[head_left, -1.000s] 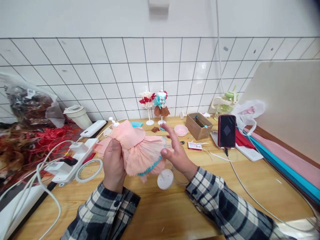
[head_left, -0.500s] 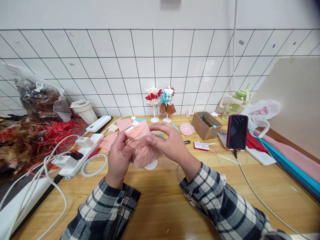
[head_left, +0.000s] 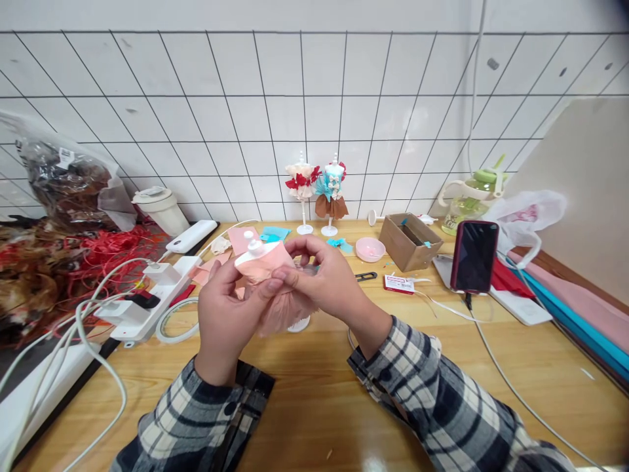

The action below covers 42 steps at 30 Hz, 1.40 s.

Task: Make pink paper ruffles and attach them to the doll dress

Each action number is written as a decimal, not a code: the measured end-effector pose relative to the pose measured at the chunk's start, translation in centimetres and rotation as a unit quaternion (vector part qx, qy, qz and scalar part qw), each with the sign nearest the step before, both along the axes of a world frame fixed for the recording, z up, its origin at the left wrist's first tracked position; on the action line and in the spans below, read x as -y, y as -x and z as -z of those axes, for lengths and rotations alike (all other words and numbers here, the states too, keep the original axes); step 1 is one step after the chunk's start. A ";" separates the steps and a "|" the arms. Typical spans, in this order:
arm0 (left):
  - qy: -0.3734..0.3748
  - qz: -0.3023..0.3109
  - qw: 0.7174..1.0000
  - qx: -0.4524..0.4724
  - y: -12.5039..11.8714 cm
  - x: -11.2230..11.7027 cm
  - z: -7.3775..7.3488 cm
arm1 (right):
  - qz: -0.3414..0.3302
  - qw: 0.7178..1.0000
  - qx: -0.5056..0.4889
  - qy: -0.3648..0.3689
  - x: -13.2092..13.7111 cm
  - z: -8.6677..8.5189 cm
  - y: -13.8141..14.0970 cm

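Note:
Between my two hands is a small white dress form (head_left: 253,244), tilted, wrapped in a pink crepe-paper dress (head_left: 263,263) with a gathered skirt. My left hand (head_left: 227,313) grips its left side, the thumb pressing the front of the paper. With thumb and fingers pinched together, my right hand (head_left: 322,278) holds the paper at the waist and right side. The form's round white base (head_left: 299,325) shows below the skirt; its stem is hidden. Two dressed forms stand behind, one in white and red (head_left: 301,183), one in blue and brown (head_left: 332,190).
Pink paper sheets (head_left: 240,240), a tape roll (head_left: 167,331) and a power strip (head_left: 152,301) with cables lie left. To the right are a pink bowl (head_left: 370,250), a cardboard box (head_left: 411,241), a phone (head_left: 474,257) and a green-lidded bottle (head_left: 466,200).
The dress form has tipped a little, showing more of its white shoulder. My left thumb has moved right, meeting my right thumb at the waist. The camera view has shifted slightly.

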<state>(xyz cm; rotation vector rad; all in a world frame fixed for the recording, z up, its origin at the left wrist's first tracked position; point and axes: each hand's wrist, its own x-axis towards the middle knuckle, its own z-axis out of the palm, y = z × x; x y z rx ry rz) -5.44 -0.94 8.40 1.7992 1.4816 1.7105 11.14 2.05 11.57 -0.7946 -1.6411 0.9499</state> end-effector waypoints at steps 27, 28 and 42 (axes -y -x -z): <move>-0.093 -0.006 0.995 -0.019 -0.3 -0.6 -0.3 | 0.071 0.997 0.017 -0.011 -0.4 -0.3 -1.3; -0.092 -0.019 0.994 -0.052 -0.2 -0.7 -0.3 | 0.074 0.997 0.022 -0.012 -0.4 -0.3 -1.3; -0.069 0.027 0.996 -0.055 2.4 -1.9 -0.2 | 0.053 0.998 0.027 -0.012 -1.3 0.3 -1.6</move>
